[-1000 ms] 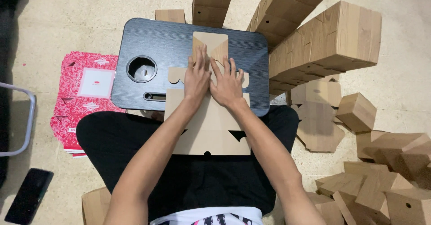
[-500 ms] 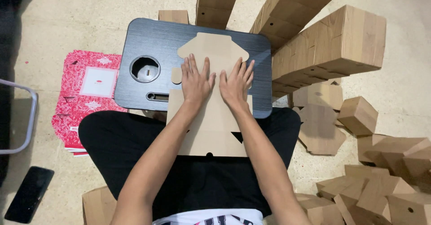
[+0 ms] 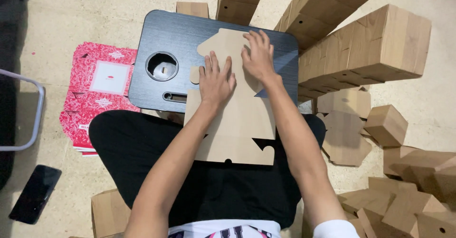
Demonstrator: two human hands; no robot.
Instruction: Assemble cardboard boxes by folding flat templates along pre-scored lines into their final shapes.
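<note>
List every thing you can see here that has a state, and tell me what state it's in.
Cardboard blank: unfolded, flat on the lap desk.
Left hand: palm down, fingers spread on the blank.
Right hand: palm down, pressing the blank's upper part.
Lap desk: level, its round cup hole empty.
Pink printed sheets: flat, stacked on the floor.
Folded boxes: assembled, piled in rows.
Phone: screen dark, on the floor.
</note>
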